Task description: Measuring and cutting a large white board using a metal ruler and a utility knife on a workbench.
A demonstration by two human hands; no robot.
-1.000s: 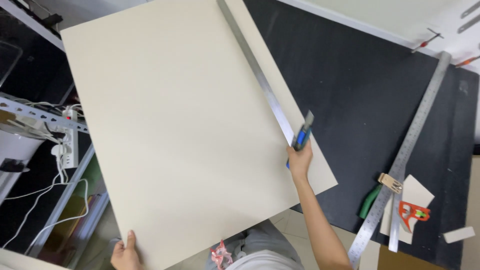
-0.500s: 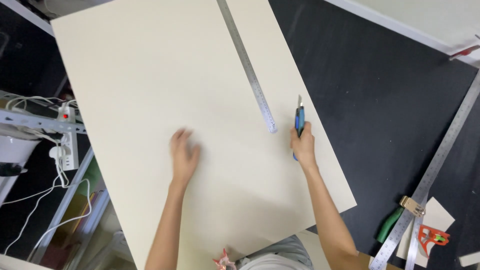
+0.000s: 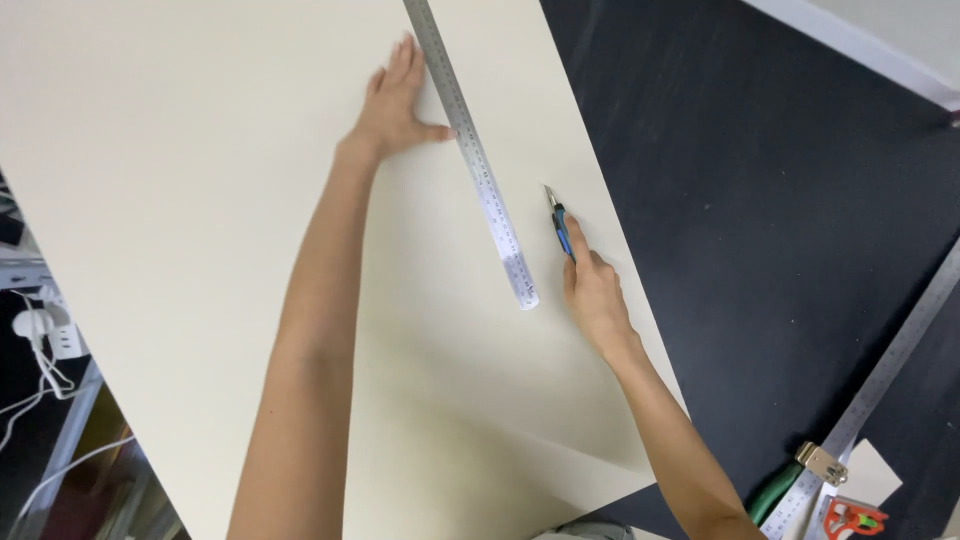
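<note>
While a large cream board [image 3: 200, 200] is spread over the black table [image 3: 780, 200], a steel ruler [image 3: 470, 150] is pinned on it by the left hand [image 3: 395, 105], fingers spread flat, thumb touching the ruler's edge. At four o'clock from the ruler, a blue knife [image 3: 560, 225] is gripped by the right hand [image 3: 595, 295], its tip on the board just beside the ruler.

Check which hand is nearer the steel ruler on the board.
Left. The left hand lies flat with its thumb touching the steel ruler; the right hand, holding the blue knife, sits just off its lower end.
</note>
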